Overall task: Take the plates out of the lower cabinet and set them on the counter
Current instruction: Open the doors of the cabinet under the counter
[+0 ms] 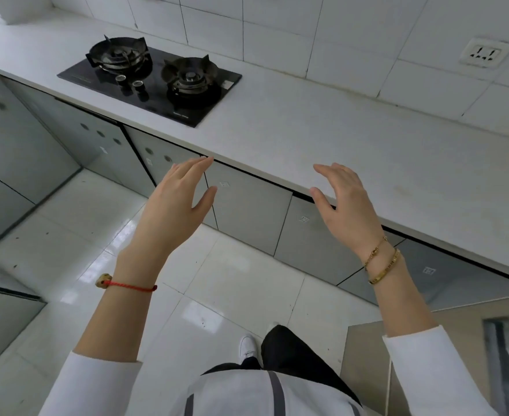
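No plates are in view. A row of grey lower cabinet doors (248,210) runs under the white counter (352,145), and all the doors I see are closed. My left hand (176,202) is raised in front of the cabinet doors, fingers spread, holding nothing. My right hand (341,199) hovers at the counter's front edge, fingers apart and empty. Both hands are held up in the air, apart from each other, touching neither door nor counter as far as I can tell.
A black two-burner gas hob (154,81) is set into the counter at the left. A wall socket (484,52) sits on the tiled wall at the right. White floor tiles (97,235) lie below. A beige box-like unit (457,340) stands at lower right.
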Demonstrator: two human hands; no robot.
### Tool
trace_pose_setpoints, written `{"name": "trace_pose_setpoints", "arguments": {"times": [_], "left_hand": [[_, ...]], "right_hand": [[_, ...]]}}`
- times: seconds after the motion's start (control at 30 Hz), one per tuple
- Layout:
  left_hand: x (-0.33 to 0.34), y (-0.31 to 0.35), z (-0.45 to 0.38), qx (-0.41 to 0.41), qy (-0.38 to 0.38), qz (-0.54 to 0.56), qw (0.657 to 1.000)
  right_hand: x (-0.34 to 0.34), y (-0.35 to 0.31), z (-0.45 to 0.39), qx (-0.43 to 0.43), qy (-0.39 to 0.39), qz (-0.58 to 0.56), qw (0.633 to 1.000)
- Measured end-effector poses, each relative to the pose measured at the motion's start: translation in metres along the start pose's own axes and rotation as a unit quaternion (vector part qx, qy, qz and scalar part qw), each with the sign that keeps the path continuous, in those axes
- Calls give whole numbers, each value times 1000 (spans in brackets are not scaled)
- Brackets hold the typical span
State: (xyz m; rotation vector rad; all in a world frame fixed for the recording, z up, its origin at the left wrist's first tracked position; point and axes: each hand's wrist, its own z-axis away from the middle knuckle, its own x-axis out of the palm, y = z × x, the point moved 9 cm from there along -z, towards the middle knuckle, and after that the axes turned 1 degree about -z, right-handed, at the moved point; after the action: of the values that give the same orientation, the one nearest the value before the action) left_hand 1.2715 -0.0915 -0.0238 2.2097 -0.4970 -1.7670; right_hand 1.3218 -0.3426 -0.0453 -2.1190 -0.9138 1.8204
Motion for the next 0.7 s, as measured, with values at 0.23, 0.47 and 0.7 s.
{"name": "trace_pose_setpoints", "arguments": {"times": [0.23,0.47,0.7], "left_hand": [[19,-7,-36,-19,2,-7,1000],[55,-11,-67,-33,0,-12,999],[121,-35,-78,-39,0,-8,999]], "right_hand": [[12,27,-41,1,-19,-9,1000],[26,58,-75,-14,-35,-7,999],[71,100,-80,-21,-16,-1,1000]]}}
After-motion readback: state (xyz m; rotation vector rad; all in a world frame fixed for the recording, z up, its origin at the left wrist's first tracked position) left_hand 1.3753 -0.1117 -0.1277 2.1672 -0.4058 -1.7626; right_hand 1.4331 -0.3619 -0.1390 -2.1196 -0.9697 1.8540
